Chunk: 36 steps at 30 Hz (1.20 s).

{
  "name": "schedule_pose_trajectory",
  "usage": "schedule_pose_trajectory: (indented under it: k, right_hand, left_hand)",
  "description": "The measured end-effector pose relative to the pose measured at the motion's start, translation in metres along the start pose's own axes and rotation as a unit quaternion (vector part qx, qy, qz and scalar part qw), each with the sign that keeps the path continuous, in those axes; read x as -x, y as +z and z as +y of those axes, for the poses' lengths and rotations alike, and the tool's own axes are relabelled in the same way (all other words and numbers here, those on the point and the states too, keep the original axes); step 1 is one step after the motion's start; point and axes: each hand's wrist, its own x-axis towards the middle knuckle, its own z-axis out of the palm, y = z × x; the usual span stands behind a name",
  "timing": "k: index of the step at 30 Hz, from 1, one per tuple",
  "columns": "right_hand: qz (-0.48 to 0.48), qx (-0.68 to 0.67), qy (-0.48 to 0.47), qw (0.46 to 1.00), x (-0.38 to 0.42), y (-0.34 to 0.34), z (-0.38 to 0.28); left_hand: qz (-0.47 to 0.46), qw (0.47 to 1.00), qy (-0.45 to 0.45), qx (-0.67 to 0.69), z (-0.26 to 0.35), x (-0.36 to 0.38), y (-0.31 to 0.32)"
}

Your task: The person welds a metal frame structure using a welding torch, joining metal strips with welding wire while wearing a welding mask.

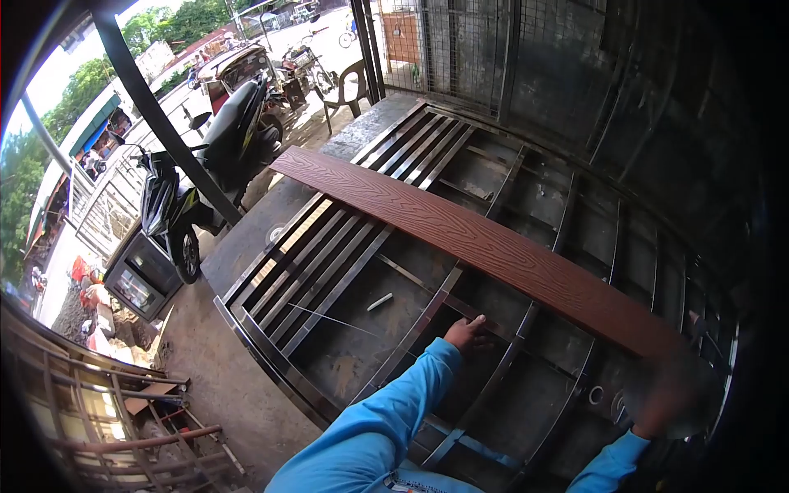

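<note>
A long reddish-brown plank (460,226) with an embossed wood-grain face lies diagonally across a metal frame (493,374) made of square tubes and crossbars. My left hand (467,334), in a blue sleeve, is over the middle of the frame, below the plank. Its thumb is apart from loosely bent fingers, and I see nothing held in it. At lower right, my right hand (657,404) is close to the plank's near end. Blur and shadow hide its fingers, so whether it touches the plank cannot be told.
A short pale stick (380,301) lies inside the frame. Small rings (596,395) are near my right hand. Beyond the frame stand a black motorcycle (218,156), a post (160,115) and a plastic chair (347,89). Dark metal panels (559,74) line the far right.
</note>
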Motion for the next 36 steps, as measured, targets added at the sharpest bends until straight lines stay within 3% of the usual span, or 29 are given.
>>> schedule_pose_trajectory:
  k: [4, 7, 10, 13, 14, 16, 19, 21, 24, 36]
  right_hand:
    - [0.127, 0.034, -0.032, 0.991, -0.042, -0.039, 0.005]
    - [0.099, 0.028, -0.024, 0.994, -0.042, -0.044, 0.009]
    - [-0.127, -0.012, 0.039, 0.991, 0.009, -0.013, -0.023]
    - [-0.302, -0.006, 0.086, 0.949, 0.064, 0.028, -0.03]
    - [-0.356, 0.019, 0.1, 0.929, 0.077, 0.036, -0.026]
    - [-0.423, 0.02, 0.028, 0.906, 0.103, 0.055, 0.001]
    - [-0.473, 0.046, 0.014, 0.88, 0.131, 0.075, 0.031]
    - [-0.495, 0.027, 0.025, 0.868, 0.142, 0.086, 0.032]
    - [-0.491, 0.029, -0.031, 0.87, 0.143, 0.094, 0.031]
    - [-0.49, 0.024, -0.019, 0.871, 0.147, 0.101, 0.041]
  left_hand:
    - [-0.003, 1.0, 0.004, 0.003, 0.004, 0.003, 0.003]
    - [-0.008, 1.0, 0.004, -0.004, 0.0, -0.006, -0.002]
    - [-0.027, 0.999, -0.012, 0.037, 0.0, -0.006, -0.008]
    - [0.0, 1.0, 0.004, 0.031, 0.004, 0.008, 0.0]
    - [-0.04, 0.999, 0.006, 0.027, 0.002, 0.002, -0.007]
    - [-0.036, 0.999, 0.015, 0.003, 0.001, 0.003, -0.007]
    - [-0.047, 0.999, 0.023, -0.006, -0.002, -0.004, -0.014]
    - [-0.049, 0.998, 0.022, -0.012, -0.001, -0.003, -0.014]
    - [-0.032, 0.999, 0.023, -0.023, 0.002, 0.007, -0.006]
    - [-0.001, 0.998, 0.026, -0.054, 0.007, 0.016, 0.005]
